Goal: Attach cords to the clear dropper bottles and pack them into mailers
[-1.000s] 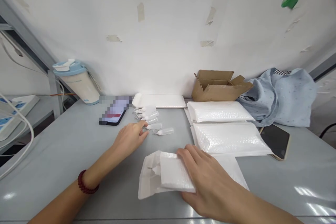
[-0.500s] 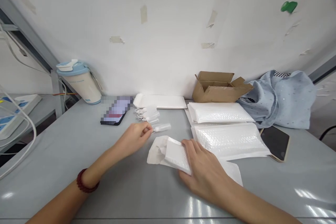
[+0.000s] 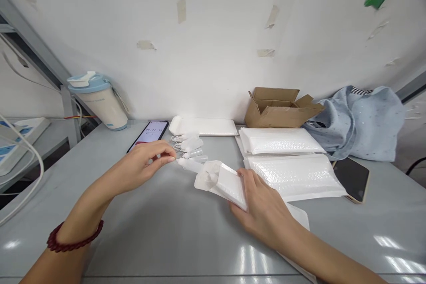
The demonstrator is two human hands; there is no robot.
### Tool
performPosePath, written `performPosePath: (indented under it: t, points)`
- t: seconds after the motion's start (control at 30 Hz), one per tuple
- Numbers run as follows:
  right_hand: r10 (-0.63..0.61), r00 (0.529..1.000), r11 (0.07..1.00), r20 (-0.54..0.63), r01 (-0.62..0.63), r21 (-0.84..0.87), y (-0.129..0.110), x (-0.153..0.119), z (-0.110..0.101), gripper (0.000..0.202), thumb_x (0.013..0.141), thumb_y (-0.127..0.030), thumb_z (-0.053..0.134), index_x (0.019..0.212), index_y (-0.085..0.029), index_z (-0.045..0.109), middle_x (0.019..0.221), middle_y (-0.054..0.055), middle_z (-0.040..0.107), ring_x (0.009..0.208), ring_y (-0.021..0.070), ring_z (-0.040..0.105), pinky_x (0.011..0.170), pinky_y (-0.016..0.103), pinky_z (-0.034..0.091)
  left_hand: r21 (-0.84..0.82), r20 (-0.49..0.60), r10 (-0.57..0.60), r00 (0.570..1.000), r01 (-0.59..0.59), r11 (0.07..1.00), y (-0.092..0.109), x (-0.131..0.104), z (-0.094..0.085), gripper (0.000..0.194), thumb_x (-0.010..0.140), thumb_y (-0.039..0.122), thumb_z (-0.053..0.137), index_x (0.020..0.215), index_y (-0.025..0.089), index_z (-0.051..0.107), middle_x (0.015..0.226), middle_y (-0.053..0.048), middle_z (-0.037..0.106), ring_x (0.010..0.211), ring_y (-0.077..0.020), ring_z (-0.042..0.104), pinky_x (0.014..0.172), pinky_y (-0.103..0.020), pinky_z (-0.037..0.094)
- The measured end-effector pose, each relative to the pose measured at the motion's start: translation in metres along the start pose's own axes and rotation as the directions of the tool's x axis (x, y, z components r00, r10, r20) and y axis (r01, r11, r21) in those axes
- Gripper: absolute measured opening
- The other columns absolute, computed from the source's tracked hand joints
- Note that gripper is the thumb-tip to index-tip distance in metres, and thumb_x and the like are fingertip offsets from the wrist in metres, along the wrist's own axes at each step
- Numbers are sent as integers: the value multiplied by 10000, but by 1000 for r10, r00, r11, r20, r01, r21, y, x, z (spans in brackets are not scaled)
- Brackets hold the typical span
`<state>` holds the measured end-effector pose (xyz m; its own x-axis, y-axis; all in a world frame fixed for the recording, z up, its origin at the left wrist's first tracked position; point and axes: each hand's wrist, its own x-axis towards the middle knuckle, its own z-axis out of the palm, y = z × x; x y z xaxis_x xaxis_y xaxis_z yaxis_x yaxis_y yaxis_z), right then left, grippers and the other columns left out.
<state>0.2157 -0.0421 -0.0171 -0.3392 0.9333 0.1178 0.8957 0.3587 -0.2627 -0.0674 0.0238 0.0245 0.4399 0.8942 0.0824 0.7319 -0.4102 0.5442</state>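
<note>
My left hand [image 3: 146, 164] pinches the thin white cord of a small translucent white tag-like piece [image 3: 191, 165], whose far end meets the mouth of a white bubble mailer [image 3: 229, 184]. My right hand [image 3: 262, 208] is wrapped round that mailer, its open flap facing left. Several similar small corded pieces [image 3: 190, 144] lie in a bunch just beyond my left fingertips. Whether the pinched piece is inside the mouth or only in front of it, I cannot tell.
More white bubble mailers [image 3: 293, 175] lie stacked at right, another mailer [image 3: 206, 127] by the wall. Behind stand an open cardboard box [image 3: 279, 115] and a light blue cloth bag [image 3: 366, 124]. One phone [image 3: 353, 179] is at right, a lit phone [image 3: 153, 132] and a tumbler [image 3: 103, 104] at left.
My left hand has drawn back to the left, pulling the pinched piece with it. The mailer in my right hand has shifted slightly right, its mouth raised.
</note>
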Motion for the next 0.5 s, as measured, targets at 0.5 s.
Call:
performPosePath:
  t: [0.5]
  points:
    - [-22, 994, 996, 106, 12, 93, -9, -6, 4, 310, 710, -165, 475, 1014, -180, 415, 974, 100, 549, 829, 242, 546, 641, 358, 451, -94, 98, 339, 936, -330, 939, 41, 0, 71, 290, 886, 112, 374, 777, 161, 638, 784, -47, 627, 694, -143, 547, 632, -235, 407]
